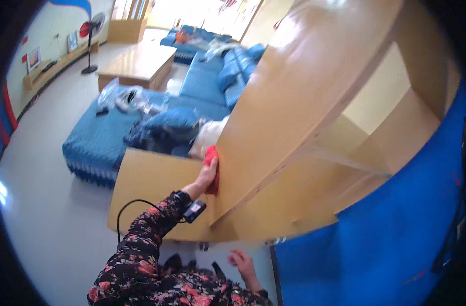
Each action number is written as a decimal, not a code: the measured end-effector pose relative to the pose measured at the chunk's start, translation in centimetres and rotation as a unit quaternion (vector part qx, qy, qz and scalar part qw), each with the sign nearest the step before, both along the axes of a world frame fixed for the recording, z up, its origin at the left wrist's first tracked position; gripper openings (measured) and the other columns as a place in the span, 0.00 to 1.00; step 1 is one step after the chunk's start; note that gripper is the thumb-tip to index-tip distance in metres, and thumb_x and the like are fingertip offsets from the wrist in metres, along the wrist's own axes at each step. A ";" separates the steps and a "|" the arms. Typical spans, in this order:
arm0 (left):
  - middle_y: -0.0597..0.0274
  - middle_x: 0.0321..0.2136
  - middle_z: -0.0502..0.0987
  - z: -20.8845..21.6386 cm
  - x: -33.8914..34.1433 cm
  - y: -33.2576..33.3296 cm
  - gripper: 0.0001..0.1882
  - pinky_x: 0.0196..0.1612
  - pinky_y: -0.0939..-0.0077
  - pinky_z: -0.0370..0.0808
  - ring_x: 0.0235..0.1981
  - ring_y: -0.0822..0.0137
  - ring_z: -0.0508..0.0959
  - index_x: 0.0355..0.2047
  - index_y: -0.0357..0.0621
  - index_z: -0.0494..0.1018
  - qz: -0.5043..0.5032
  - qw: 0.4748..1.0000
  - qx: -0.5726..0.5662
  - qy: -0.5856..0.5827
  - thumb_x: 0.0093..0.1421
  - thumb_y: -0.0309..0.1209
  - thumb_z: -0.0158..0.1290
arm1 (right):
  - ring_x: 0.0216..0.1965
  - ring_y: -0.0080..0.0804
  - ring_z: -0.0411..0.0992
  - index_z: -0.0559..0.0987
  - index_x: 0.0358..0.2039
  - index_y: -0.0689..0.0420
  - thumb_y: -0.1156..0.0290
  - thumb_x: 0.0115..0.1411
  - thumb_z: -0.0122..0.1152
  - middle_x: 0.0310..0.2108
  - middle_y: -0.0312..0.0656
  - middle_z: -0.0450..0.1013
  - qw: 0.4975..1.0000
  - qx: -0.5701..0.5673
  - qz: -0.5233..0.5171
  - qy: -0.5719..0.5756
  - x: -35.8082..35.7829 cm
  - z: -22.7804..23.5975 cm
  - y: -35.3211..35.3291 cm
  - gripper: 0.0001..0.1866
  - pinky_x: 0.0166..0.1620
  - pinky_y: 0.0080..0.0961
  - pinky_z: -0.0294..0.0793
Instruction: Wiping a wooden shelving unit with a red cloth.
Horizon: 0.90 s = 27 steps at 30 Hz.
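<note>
A red cloth (211, 153) is in my left hand (207, 174), which presses it against the side of a tall wooden shelf unit (284, 117). The cloth touches the panel low down, close to where it meets a light wooden tabletop (146, 178). A small dark device (194, 211) with a black cable sits at my left wrist. My right hand (242, 264) hangs below the tabletop's near edge, its fingers loosely bent and apart, with nothing seen in it.
Beyond the tabletop stands a blue-covered sofa (95, 135) with clothes, cushions and a plastic bag (109, 93) on it. Farther off are a wooden coffee table (136, 64) and a standing fan (90, 46). A blue wall panel (381, 245) rises at the right.
</note>
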<state>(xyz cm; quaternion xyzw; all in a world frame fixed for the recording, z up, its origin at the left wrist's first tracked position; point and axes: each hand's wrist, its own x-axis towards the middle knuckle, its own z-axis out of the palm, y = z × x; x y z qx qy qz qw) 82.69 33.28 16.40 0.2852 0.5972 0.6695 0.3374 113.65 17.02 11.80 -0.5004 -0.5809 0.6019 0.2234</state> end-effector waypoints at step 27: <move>0.45 0.44 0.72 -3.2 9.1 -15.8 0.24 0.51 0.64 0.66 0.48 0.50 0.71 0.51 0.36 0.63 0.045 0.991 -0.048 0.118 0.65 0.44 0.40 | 0.31 0.22 0.73 0.74 0.44 0.58 0.68 0.61 0.49 0.31 0.38 0.75 0.992 -0.055 0.103 -0.051 -0.4 -2.2 0.0 0.13 0.34 0.18 0.70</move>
